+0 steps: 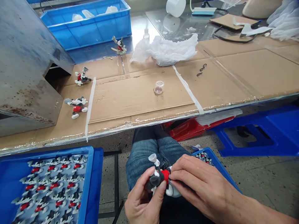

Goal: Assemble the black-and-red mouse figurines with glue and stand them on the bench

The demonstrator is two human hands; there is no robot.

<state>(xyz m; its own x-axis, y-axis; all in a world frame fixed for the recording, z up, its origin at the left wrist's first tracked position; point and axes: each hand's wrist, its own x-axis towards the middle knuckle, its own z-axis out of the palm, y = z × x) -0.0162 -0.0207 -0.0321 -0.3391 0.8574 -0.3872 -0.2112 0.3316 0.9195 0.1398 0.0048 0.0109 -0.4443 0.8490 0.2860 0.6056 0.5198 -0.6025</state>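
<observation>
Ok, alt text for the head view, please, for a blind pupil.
A person's left hand holds a figurine over their lap, right hand touching it. At left, a tray holds rows of similar figurines; ahead is a cardboard-covered table.

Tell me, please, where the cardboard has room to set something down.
Cardboard lies bare between the left tape strip and the clear container, and right of dark curls. Figurines and a metal box crowd the left end; crumpled plastic, the back middle.
</observation>
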